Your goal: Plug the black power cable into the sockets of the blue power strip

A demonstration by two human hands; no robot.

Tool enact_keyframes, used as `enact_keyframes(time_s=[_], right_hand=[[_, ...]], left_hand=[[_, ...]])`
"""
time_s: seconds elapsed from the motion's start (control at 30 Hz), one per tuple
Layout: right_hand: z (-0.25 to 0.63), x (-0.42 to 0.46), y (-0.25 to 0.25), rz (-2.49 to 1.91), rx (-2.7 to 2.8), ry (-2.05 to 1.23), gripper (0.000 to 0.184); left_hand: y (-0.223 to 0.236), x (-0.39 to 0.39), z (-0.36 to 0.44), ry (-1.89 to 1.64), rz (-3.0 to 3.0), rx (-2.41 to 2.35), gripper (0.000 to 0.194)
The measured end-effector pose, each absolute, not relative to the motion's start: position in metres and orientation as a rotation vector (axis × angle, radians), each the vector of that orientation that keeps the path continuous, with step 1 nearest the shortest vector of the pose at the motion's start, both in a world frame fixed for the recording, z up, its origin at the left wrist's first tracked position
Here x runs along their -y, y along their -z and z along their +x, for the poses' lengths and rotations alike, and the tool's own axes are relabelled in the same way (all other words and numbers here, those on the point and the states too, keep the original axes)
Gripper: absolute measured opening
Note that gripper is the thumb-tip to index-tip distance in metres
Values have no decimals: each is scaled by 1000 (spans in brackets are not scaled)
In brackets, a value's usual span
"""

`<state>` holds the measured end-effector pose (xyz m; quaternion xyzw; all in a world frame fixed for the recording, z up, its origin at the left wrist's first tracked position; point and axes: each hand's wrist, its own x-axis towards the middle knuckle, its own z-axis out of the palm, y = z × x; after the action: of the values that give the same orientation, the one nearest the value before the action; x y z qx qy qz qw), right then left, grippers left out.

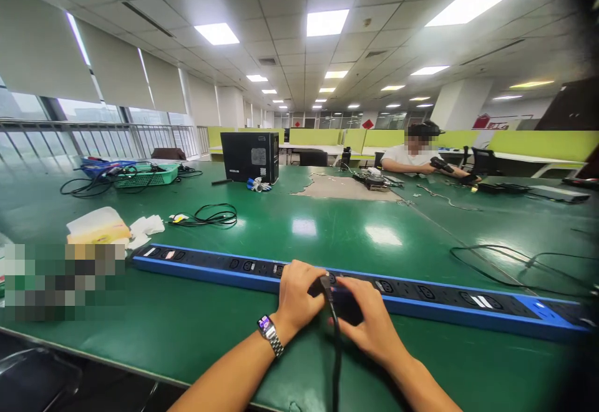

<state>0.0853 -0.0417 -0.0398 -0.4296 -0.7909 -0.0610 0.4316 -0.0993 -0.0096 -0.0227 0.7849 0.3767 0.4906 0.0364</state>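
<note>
A long blue and black power strip (407, 306) with several sockets lies across the green table in front of me. A black power cord (336, 349) runs up from the table's near edge to its plug (326, 284), which is at a socket in the middle of the strip. My left hand (299, 296), with a watch on the wrist, is closed with its fingertips at the plug's left side. To the right of the plug, my right hand (369, 321) has thumb and index finger apart, close to the strip. How far the plug sits in the socket is hidden.
A black computer case (250, 156) stands at the back, with blue and white gloves (259, 184) beside it. Cables (215, 214) and a green basket (150, 176) lie to the left. Another person (416, 153) sits across the table holding a dark tool (440, 164).
</note>
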Motion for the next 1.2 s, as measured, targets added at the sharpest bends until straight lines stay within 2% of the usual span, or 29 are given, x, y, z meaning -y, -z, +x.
enact_keyframes(time_s=[0.07, 0.1, 0.2, 0.3, 0.43, 0.57, 0.7, 0.83, 1.03, 1.2], right_hand=[[81, 43, 39, -997, 2027, 251, 72], [80, 43, 39, -972, 2035, 285, 72], [87, 41, 42, -996, 1931, 309, 52], [109, 37, 44, -1155, 1543, 263, 35], [146, 32, 40, -1384, 999, 242, 42], [172, 28, 37, -1550, 824, 193, 44], [176, 24, 40, -1679, 912, 66, 47], [155, 21, 44, -1604, 1150, -46, 48], [125, 15, 41, -1532, 1380, 22, 44], [120, 15, 37, -1634, 1453, 164, 41]], left_hand=[[25, 14, -94, -1441, 2538, -1134, 25], [26, 16, -91, -1422, 2585, -1097, 28], [28, 18, -88, -1414, 2603, -983, 40], [26, 15, -94, -1412, 2476, -1064, 49], [23, 7, -106, -1374, 2343, -1224, 40], [23, 4, -109, -1397, 2284, -1253, 34], [23, 5, -106, -1396, 2262, -1254, 30], [22, 4, -106, -1373, 2271, -1251, 26], [23, 4, -106, -1342, 2298, -1264, 21], [23, 4, -105, -1325, 2321, -1264, 18]])
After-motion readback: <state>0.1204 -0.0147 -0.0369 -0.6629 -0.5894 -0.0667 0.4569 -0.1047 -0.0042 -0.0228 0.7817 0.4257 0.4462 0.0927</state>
